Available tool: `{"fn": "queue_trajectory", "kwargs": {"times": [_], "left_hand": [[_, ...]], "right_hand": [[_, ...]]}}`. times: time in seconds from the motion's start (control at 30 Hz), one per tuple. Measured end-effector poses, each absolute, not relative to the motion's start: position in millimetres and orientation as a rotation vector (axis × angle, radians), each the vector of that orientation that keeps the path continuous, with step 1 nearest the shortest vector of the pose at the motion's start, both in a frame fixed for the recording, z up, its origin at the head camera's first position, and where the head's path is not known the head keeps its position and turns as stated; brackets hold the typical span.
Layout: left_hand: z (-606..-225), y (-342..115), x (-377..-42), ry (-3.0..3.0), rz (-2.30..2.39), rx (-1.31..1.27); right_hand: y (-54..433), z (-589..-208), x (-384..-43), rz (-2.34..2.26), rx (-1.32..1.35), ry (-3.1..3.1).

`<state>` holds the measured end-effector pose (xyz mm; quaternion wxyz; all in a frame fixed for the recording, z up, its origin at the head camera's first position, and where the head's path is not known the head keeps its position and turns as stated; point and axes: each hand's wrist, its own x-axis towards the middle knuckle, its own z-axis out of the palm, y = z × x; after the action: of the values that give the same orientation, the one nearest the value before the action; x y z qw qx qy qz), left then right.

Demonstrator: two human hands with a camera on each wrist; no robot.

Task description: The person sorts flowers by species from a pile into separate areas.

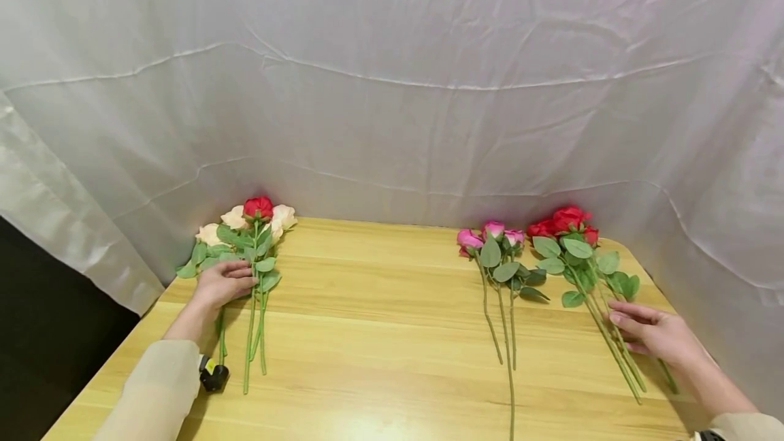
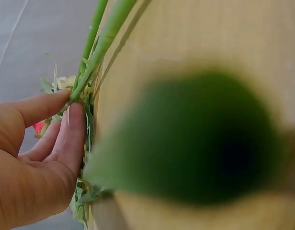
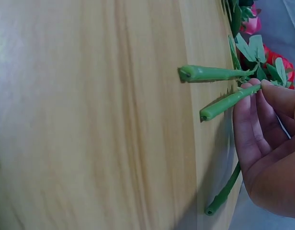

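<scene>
At the table's far left, a red artificial rose (image 1: pixel 258 207) lies over several cream roses (image 1: pixel 209 234). My left hand (image 1: pixel 223 284) pinches the red rose's green stem (image 2: pixel 105 42) between thumb and fingertips, just below its leaves. On the right side lies a bunch of red roses (image 1: pixel 569 218), heads toward the back. One green stem (image 3: pixel 229 103) of that bunch is pinched by my right hand (image 1: pixel 661 335), its cut end close over the wood. Another stem (image 3: pixel 209 73) of the bunch rests beside it, outside the fingers.
Pink roses (image 1: pixel 469 239) lie between the two bunches, stems pointing toward the front. The wooden table (image 1: pixel 380 318) ends at a grey cloth backdrop (image 1: pixel 392 121). A blurred green leaf (image 2: pixel 186 139) fills much of the left wrist view.
</scene>
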<state>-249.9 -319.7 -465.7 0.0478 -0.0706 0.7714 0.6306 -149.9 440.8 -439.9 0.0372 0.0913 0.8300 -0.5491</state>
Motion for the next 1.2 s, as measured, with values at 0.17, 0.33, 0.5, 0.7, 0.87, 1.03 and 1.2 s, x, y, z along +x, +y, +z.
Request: {"fn": "queue_trajectory", "kwargs": {"times": [0.17, 0.33, 0.5, 0.7, 0.87, 1.03, 1.2], "left_hand": [[-464.0, -319.7, -251.4, 2.340, 1.908, -0.219], [-462.1, -318.9, -252.0, 2.349, 1.892, -0.218], [-463.5, -320.5, -251.9, 2.362, 1.888, -0.228], [-465.6, -322.5, -251.7, 2.350, 1.909, -0.196], [-464.0, -324.3, -250.3, 2.318, 1.932, -0.179], [-459.2, -323.9, -246.4, 2.299, 1.964, -0.189], [-453.4, -317.7, -241.3, 2.247, 2.058, -0.197]], "right_hand": [[441.4, -439.4, -151.5, -1.614, 0.290, 2.598], [441.3, -440.5, -152.7, -1.612, 0.299, 2.597], [442.0, -441.1, -152.5, -1.606, 0.297, 2.595], [439.7, -438.5, -148.4, -1.578, 0.304, 2.624], [433.3, -436.3, -145.7, -1.540, 0.301, 2.693], [427.5, -435.1, -143.3, -1.563, 0.259, 2.753], [419.5, -432.7, -139.4, -1.581, 0.271, 2.849]]}}
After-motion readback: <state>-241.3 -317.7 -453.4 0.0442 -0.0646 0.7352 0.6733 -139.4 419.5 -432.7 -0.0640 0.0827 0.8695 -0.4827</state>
